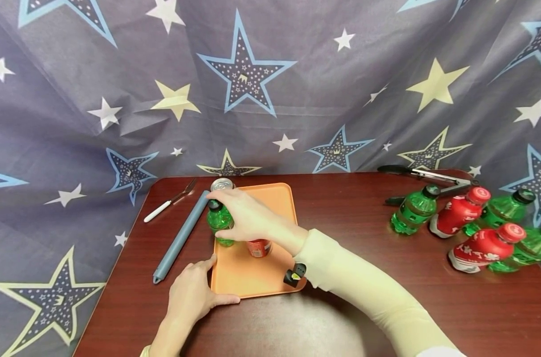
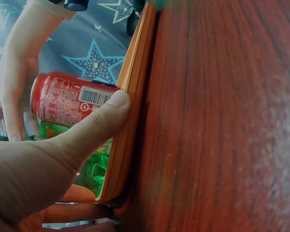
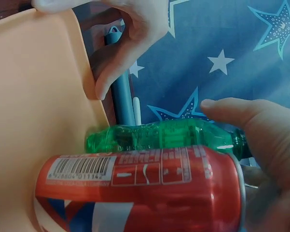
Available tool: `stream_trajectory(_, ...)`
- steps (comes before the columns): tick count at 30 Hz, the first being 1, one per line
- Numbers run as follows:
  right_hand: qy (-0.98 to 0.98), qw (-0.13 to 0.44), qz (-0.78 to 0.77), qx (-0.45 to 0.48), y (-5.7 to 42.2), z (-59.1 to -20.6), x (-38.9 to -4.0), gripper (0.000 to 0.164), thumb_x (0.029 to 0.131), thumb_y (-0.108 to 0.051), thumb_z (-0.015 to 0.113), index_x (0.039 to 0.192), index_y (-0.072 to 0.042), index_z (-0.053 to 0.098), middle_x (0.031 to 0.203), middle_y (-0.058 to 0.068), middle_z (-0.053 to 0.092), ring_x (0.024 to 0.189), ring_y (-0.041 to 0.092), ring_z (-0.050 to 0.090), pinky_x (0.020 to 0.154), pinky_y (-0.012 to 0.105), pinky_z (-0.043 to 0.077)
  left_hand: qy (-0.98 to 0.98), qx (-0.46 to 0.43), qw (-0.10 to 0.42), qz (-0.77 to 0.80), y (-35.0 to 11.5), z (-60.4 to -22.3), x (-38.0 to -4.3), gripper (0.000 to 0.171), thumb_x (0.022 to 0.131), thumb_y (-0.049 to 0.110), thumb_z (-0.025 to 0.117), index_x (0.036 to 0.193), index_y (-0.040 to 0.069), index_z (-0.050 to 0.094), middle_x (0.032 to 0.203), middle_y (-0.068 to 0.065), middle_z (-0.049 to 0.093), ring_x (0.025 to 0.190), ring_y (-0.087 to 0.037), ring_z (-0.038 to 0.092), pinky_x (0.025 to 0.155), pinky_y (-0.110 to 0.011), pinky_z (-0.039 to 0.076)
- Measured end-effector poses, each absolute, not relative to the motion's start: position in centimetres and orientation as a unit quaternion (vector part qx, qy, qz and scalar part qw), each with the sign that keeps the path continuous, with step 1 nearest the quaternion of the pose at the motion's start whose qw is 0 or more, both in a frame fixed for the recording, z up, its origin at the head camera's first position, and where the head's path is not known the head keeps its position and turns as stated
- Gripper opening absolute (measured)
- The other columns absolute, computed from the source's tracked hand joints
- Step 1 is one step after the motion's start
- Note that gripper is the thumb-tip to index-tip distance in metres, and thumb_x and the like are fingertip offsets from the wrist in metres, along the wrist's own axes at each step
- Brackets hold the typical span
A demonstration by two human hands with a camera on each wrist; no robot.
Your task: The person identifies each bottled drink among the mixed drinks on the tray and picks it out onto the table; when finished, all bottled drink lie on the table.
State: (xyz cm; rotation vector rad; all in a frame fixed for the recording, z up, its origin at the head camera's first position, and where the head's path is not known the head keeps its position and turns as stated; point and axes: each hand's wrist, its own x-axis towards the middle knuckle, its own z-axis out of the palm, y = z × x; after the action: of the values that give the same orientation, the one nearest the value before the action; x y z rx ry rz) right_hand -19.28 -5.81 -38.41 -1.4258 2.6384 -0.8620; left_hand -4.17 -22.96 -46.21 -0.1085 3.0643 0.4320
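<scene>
An orange tray (image 1: 239,277) lies on the table, its near left corner gripped by my left hand (image 1: 192,287), thumb along the front rim and fingers at the left side. A green bottle with a black cap (image 1: 218,220) stands upright at the tray's left side. My right hand (image 1: 248,215) is spread around its upper part; in the right wrist view the thumb (image 3: 231,108) is apart from the bottle, and the other fingers are partly hidden. Beneath that hand a red can (image 3: 140,188) stands on the tray. Behind the bottle shows a can's silver top (image 1: 221,184).
Left of the tray lie a grey-blue rod (image 1: 181,238) and a white-handled fork (image 1: 169,202). On the right stand several green bottles (image 1: 414,210) and two red bottles (image 1: 459,213), with black-handled tongs (image 1: 435,176) behind them. A star-patterned cloth (image 1: 297,99) hangs behind the table.
</scene>
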Motion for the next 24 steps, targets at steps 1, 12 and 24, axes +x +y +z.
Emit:
stream_trajectory(1,0.848,0.015,-0.27,-0.456,-5.9,-38.4,-19.2,0.083,0.087,-0.033,0.088,0.157,-0.016,0.047,0.151,0.01,0.058,0.139,0.025,0.058,0.115,0.04,0.052,0.989,-0.035,0.023,0.14,-23.0,-46.2,-4.2,0.124,0.051,0.076,0.095,0.147,0.004,0.063,0.135,-0.019,0.073,0.118,-0.041,0.069,0.09,-0.06,0.059)
stream_trajectory(12,0.866,0.013,-0.194,-0.461,-7.5,-38.8,-19.3,0.097,0.084,-0.027,0.09,0.162,-0.013,0.034,0.144,0.01,0.065,0.129,0.023,0.064,0.11,0.039,0.053,0.988,-0.041,0.02,0.146,-23.0,-46.2,-4.1,0.124,0.05,0.075,0.096,0.147,0.005,0.064,0.134,-0.018,0.073,0.118,-0.041,0.069,0.09,-0.06,0.058)
stream_trajectory(24,0.87,-0.021,-0.154,-0.467,-8.0,-38.9,-18.9,0.09,0.082,-0.031,0.093,0.154,-0.014,0.042,0.127,0.007,0.072,0.119,0.022,0.07,0.105,0.039,0.057,0.989,-0.035,0.021,0.144,-22.8,-45.9,-3.9,0.127,0.048,0.078,0.094,0.147,0.005,0.064,0.135,-0.018,0.073,0.118,-0.041,0.068,0.09,-0.061,0.058)
